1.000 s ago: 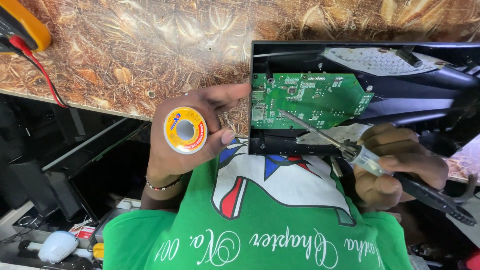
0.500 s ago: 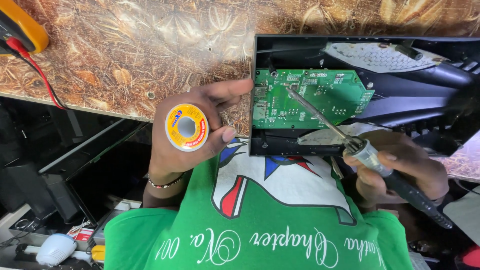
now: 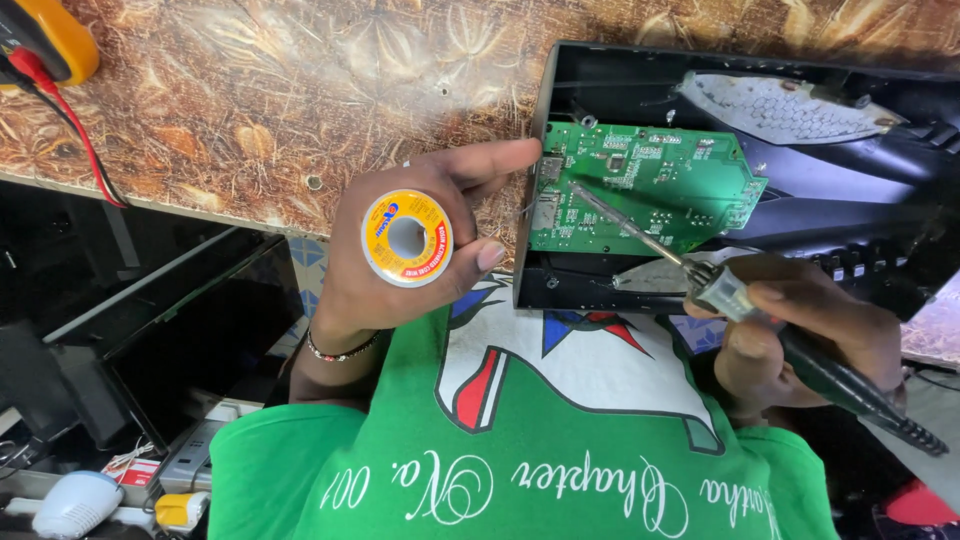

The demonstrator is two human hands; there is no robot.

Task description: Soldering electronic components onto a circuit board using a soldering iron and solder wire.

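A spool and a hot tool are held over a green board.

A round solder spool (image 3: pixel 406 238) with a yellow and red label is gripped in the curled left hand (image 3: pixel 400 250), near the brown table (image 3: pixel 250 120). A soldering iron (image 3: pixel 700 285) is gripped in the closed right hand (image 3: pixel 800 340), its tip on the green circuit board (image 3: pixel 650 185) inside the black case (image 3: pixel 760 70), far right.

Light is bright and even across the brown leaf-patterned tabletop (image 3: pixel 250 90), with a pale washed-out patch of glare near its middle. The green circuit board (image 3: pixel 650 185) is sharp and well lit, its fine parts readable. The space under the table at the left falls into deep shadow, and the open black plastic casing (image 3: pixel 850 210) loses detail in its dark hollows. Focus holds throughout; edges bend slightly.
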